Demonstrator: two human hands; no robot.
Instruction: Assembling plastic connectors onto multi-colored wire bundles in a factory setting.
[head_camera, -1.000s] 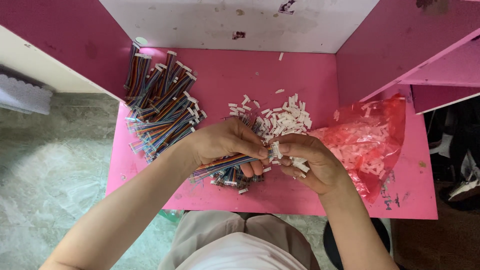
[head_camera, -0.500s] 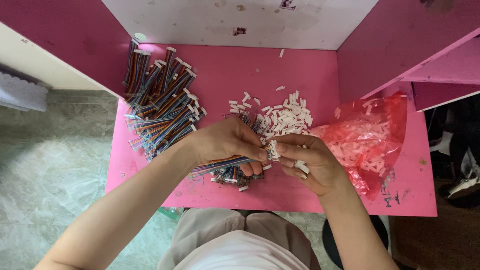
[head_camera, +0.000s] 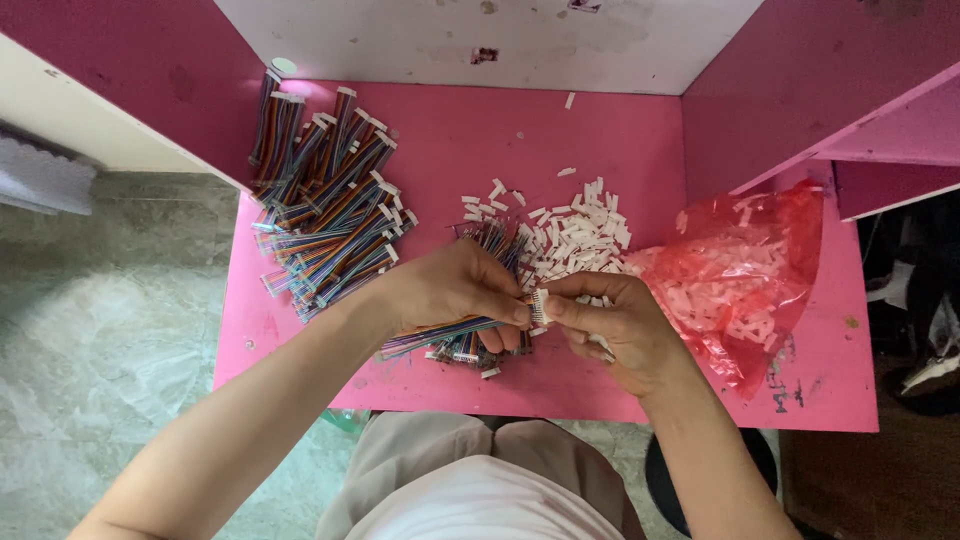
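Pinching one rainbow ribbon cable (head_camera: 440, 335) between thumb and fingers, our left hand (head_camera: 450, 290) holds its end against a small white connector housing (head_camera: 540, 305), which our right hand (head_camera: 610, 325) grips between thumb and forefinger. Both meet low over the pink table (head_camera: 520, 130), near its front edge.

Just behind our hands lies a loose heap of white housings (head_camera: 575, 235). A short pile of cables (head_camera: 470, 350) sits under our left hand, and a large stack of finished cables (head_camera: 330, 215) lies further left.

We judge that the tiny housing could slip from our fingertips or go on crooked, since the grip is small. Our wrist could also scatter the heap.

Right of the heap, a red plastic bag (head_camera: 745, 270) lies open, holding more white housings.
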